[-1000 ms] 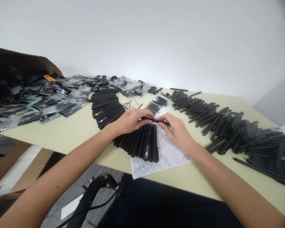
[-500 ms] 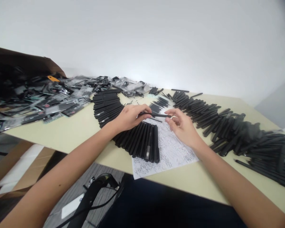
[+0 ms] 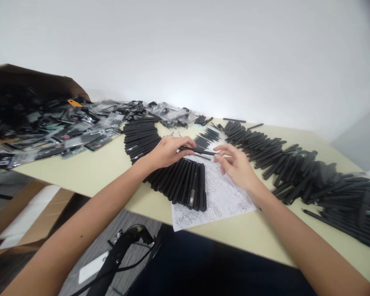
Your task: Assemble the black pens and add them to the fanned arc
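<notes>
A slim black pen [image 3: 205, 151] is held level over the middle of the table. My left hand [image 3: 168, 153] pinches its left end between thumb and fingers. At the pen's other end are the thumb and fingertips of my right hand [image 3: 237, 166], closed about the tip. Beneath my hands lies a white paper sheet [image 3: 225, 201] covered in dark scribbles. A curved row of black pens [image 3: 180, 181] fans out under and beside my left hand, partly hidden by it. Thin dark sticks, perhaps refills [image 3: 206, 139], lie just beyond the held pen.
A long heap of black pens [image 3: 311, 172] runs along the right side of the pale yellow table [image 3: 234, 238]. Clear plastic packets [image 3: 89, 127] pile up at the left, by an open cardboard box [image 3: 43, 80]. Another carton [image 3: 33, 218] stands below the table edge.
The pen has shifted slightly left and lower at its left end, and my right fingertips sit nearer its tip. The view has tilted a little; both hands stay over the paper.
</notes>
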A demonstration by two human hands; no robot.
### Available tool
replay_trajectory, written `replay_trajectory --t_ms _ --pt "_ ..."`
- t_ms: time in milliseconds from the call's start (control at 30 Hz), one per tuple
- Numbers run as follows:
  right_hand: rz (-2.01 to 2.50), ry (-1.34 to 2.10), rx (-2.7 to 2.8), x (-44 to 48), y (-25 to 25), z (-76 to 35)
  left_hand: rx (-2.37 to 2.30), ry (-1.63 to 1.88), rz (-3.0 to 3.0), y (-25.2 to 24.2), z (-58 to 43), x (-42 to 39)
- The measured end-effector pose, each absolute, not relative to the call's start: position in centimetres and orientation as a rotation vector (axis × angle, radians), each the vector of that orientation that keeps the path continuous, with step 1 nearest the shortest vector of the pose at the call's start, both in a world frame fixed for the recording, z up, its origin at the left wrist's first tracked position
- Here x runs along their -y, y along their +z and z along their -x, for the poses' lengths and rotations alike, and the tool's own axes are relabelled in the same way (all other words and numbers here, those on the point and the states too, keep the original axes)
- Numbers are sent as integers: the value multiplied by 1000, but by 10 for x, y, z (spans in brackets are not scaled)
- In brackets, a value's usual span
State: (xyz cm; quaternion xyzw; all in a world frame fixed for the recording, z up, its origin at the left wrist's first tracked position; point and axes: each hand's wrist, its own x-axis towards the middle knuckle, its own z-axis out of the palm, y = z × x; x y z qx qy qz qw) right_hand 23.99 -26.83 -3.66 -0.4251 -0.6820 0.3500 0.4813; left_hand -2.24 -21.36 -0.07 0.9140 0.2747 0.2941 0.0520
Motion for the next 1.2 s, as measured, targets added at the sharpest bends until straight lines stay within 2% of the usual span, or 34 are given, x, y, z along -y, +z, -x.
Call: replay_trajectory --t_ms 233,500,700,933,1067,1200 --pt "1186 850 1729 273 -36 -238 -798 863 -2762 1 19 215" --pt "1050 828 1696 271 -37 -239 -794 853 -2771 0 20 216" --pt "1214 724 1799 273 -35 -240 -767 838 -2744 1 18 217" --pt "1078 798 1727 272 -33 -239 -805 830 -2744 -1 19 215" --pt "1162 723 1820 273 -33 -239 -794 834 -2719 -2 18 215" --pt "1226 808 1820 274 -33 -239 -766 825 -2723 -1 17 216"
